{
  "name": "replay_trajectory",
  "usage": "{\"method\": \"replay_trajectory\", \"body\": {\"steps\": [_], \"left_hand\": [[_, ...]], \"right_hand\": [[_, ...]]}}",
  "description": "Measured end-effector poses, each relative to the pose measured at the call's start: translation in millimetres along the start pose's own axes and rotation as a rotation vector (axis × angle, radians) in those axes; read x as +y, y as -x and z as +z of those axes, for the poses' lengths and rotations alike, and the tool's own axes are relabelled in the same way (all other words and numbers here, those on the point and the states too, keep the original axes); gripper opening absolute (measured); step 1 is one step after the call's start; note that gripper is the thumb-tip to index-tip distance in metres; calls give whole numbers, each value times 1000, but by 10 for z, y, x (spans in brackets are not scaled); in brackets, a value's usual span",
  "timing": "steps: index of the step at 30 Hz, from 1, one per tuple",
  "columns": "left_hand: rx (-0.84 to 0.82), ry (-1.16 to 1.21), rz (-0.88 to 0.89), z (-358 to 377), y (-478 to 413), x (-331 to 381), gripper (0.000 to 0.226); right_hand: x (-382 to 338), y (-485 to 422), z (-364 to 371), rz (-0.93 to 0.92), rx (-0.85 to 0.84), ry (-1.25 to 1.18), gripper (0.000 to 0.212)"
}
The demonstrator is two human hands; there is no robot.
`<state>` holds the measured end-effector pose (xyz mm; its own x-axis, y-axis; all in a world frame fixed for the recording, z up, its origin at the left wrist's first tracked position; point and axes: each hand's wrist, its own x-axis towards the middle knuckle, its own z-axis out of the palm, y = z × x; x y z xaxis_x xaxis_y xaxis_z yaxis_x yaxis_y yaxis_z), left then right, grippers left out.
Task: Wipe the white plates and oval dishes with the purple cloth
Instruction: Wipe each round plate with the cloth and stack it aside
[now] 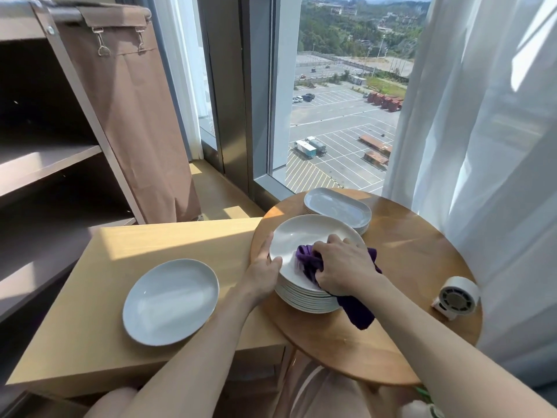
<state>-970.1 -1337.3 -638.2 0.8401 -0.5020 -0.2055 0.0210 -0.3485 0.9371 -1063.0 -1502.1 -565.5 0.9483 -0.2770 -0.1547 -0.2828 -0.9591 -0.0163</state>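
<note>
Purple cloth (309, 260), head view: we recorded it bunched on the top plate (304, 236) of a stack of white plates (307, 298), one end trailing over the stack's near rim onto the round table (407, 327). The right hand (342, 267) gripped the bunched cloth, fingers curled round it, and pressed it to the plate's surface. The left hand (265, 271) held the top plate at its left rim, thumb hooked over the edge, fingers laid along the stack's side. Just behind the stack we noted a lower stack of oval dishes (337, 208) on the same table. A single white plate (170, 301) lay apart on the pale rectangular table (75, 342) to the left. A small white fan (456, 297) stood near the round table's right edge
</note>
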Motion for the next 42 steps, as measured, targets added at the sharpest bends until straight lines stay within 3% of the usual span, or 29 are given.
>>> {"method": "replay_trajectory", "body": {"steps": [6, 13, 23, 30, 34, 37, 40, 42], "left_hand": [[63, 12, 20, 34, 79, 14, 64], [86, 137, 24, 48, 188, 108, 39], [95, 236, -52, 113, 238, 192, 65], [104, 264, -69, 95, 213, 214, 70], [142, 199, -53, 82, 201, 251, 67], [175, 21, -95, 72, 152, 250, 67], [180, -91, -75, 67, 130, 256, 70], [170, -169, -24, 58, 170, 251, 84]], "right_hand": [[-4, -122, 16, 75, 63, -82, 22], [-43, -229, 65, 117, 172, -87, 35], [-62, -207, 89, 111, 246, -79, 25], [-22, -180, 52, 46, 229, -105, 16], [24, -128, 18, 36, 267, -149, 21], [86, -38, -33, 56, 325, -225, 16], [202, 100, -84, 155, 371, -433, 12], [313, 196, -87, 248, 402, -632, 10]]}}
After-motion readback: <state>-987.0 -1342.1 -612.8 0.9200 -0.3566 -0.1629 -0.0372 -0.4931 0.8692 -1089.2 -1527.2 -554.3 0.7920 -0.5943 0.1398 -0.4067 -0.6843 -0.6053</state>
